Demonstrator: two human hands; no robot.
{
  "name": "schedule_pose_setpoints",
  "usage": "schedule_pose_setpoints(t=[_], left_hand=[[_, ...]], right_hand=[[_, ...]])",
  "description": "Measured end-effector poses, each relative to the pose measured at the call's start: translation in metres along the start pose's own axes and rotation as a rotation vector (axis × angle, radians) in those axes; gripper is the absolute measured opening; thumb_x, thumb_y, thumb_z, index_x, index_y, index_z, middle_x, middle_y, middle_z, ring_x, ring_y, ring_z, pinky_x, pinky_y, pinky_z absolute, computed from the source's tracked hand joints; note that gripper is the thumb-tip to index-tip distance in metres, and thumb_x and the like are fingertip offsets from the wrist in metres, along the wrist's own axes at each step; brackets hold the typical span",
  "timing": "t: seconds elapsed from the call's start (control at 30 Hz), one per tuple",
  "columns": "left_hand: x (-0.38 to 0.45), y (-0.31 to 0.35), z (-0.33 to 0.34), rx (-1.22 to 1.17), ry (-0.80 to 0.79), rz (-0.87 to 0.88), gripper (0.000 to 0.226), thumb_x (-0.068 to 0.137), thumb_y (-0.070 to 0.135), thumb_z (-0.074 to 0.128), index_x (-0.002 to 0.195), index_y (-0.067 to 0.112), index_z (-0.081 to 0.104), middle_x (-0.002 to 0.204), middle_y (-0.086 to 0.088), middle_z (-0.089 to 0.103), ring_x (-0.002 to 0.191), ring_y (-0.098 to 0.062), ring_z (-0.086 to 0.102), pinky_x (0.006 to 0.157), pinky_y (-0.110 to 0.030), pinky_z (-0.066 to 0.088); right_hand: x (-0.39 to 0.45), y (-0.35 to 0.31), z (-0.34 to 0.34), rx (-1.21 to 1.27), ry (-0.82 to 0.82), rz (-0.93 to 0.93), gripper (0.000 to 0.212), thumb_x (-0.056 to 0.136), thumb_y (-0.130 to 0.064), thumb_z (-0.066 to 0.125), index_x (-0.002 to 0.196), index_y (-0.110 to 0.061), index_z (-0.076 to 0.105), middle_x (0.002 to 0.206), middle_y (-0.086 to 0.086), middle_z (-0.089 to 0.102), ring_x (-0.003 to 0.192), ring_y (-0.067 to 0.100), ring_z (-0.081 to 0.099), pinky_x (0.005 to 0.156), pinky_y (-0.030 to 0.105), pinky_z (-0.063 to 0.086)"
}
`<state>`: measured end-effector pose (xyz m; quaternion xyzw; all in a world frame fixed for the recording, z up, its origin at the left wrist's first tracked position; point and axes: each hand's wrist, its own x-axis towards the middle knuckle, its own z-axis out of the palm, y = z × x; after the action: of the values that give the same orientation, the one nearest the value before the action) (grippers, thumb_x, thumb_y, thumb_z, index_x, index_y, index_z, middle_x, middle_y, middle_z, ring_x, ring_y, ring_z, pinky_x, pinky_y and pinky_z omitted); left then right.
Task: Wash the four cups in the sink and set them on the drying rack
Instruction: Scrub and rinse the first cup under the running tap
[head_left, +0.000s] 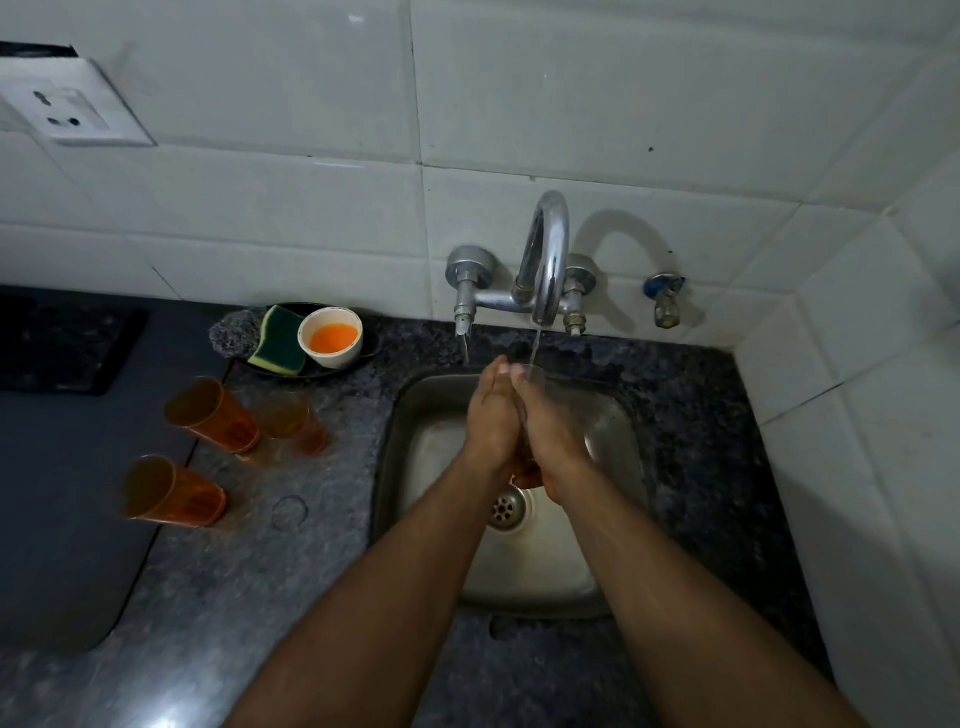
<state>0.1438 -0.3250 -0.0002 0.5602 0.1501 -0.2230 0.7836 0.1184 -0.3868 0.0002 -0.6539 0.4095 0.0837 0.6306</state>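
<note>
Head view: a clear cup (531, 375) was gripped between left hand (491, 421) and right hand (553, 436) over the sink (415, 447), under the tap's (543, 260) stream. Three orange cups (210, 413) stood on the counter (311, 519). Orange liquid was held in a white bowl (332, 338).

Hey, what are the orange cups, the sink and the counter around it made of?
Orange cups: likely translucent plastic, since light glows through the tinted walls.
Sink: looks like brushed stainless steel, a dull grey metallic sheen.
Counter: probably polished granite or similar stone, dark, speckled and faintly glossy.
</note>
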Motion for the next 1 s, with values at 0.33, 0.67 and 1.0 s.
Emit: schedule_pose_setpoints(t=[0.33,0.67,1.0], left_hand=[[0.0,-0.004,-0.005,-0.079,-0.002,-0.176,0.056,0.11,0.052,0.039,0.122,0.01,0.075,0.1,-0.011,0.081,0.094,-0.027,0.078,0.108,-0.054,0.053],[0.004,-0.001,-0.002,0.007,-0.033,-0.052,0.035,0.106,0.039,0.058,0.13,0.014,0.056,0.095,-0.005,0.071,0.075,-0.017,0.069,0.058,-0.029,0.054],[0.005,-0.008,-0.014,0.021,0.079,0.008,0.037,0.113,0.029,0.041,0.115,0.002,0.067,0.092,-0.011,0.076,0.081,-0.02,0.074,0.067,-0.032,0.058]], right_hand=[[0.002,-0.016,-0.009,0.007,-0.12,0.15,0.089,0.085,-0.095,0.032,0.097,-0.018,0.076,0.092,0.01,0.079,0.087,0.025,0.074,0.085,0.043,0.061],[0.011,-0.01,-0.003,-0.155,0.192,-0.247,0.058,0.108,-0.059,0.034,0.09,-0.018,0.072,0.08,0.004,0.075,0.078,0.023,0.074,0.073,0.042,0.061],[-0.004,-0.012,-0.008,0.058,-0.027,0.062,0.065,0.106,-0.066,0.032,0.103,-0.017,0.074,0.092,0.014,0.079,0.092,0.034,0.075,0.084,0.051,0.063]])
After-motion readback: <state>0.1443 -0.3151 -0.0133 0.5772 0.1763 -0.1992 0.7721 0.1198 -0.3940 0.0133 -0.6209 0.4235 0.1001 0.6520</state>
